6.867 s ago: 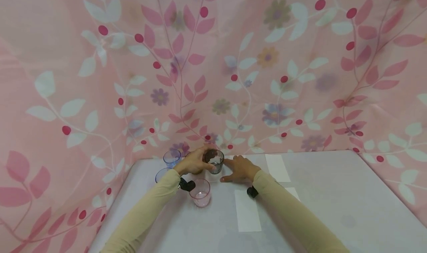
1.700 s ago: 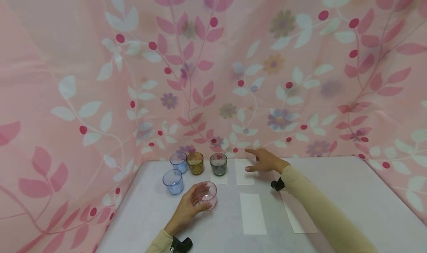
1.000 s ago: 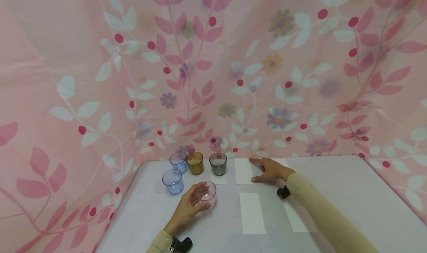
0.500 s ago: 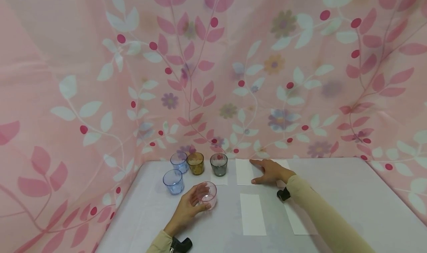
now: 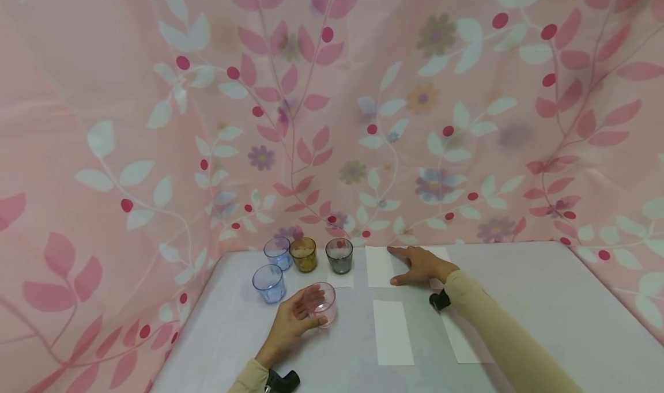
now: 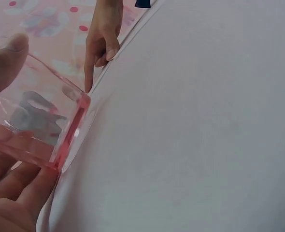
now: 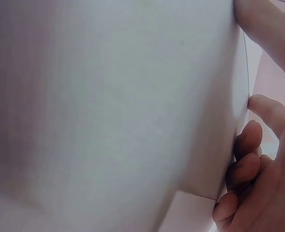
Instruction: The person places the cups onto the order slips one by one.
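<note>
The floral cloth (image 5: 332, 93) fills the upper frame and runs off three sides. Below it spreads the white table (image 5: 550, 306), its near edge cut off. At lower right, the right sleeve (image 5: 510, 341) leaves the frame and hides much of a paper strip (image 5: 467, 347); only the cuff of the left sleeve (image 5: 245, 377) shows at bottom centre.

The right hand (image 5: 422, 265), right of centre, has thumb and forefinger spread at the upper paper (image 5: 380, 267), the other fingers bent; it partly covers another sheet (image 5: 440, 252). The left hand (image 5: 289, 325) grips the pink glass (image 5: 327, 303) at lower centre, fingers seen dimly through its wall; whether its base touches the table is unclear. The left wrist view crops this glass at the left.

A lower paper (image 5: 393, 332) lies uncovered. Left of centre stand a grey glass (image 5: 339, 259), an amber glass (image 5: 304, 256) and a front blue glass (image 5: 269, 284); the rear blue glass (image 5: 275, 256) is partly hidden by the amber one.
</note>
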The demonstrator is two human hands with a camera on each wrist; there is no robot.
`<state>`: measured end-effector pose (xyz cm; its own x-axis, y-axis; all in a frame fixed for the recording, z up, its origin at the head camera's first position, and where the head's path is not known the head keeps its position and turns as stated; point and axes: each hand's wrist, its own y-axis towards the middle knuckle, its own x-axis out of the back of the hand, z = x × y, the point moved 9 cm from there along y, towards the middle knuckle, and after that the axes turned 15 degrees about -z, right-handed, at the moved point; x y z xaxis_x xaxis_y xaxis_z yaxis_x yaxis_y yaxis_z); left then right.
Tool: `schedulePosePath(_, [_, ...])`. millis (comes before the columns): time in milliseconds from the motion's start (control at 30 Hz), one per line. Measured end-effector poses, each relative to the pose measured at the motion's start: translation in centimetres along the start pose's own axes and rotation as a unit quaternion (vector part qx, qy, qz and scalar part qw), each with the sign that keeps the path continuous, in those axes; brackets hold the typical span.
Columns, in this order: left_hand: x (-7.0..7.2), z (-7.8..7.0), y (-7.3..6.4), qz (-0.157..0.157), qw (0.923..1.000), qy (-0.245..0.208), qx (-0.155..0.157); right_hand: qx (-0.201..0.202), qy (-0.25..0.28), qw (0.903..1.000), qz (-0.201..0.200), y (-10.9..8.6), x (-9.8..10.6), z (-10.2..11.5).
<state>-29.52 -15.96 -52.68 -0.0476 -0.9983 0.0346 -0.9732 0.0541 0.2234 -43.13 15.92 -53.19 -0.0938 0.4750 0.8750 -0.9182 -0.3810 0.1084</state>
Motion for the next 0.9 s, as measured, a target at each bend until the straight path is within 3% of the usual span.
schedulePosePath(433, [-1.7, -2.4, 1.3, 0.002, 0.9994, -0.009, -0.034, 0.001, 0.006, 1.0000, 0.000, -0.2, 0.1, 0.4])
schedulePosePath(900, [-4.6, -9.2, 5.5, 0.012, 0.9932, 0.043, -0.108, -0.006, 0.003, 1.0000, -0.001, -0.2, 0.0, 0.2])
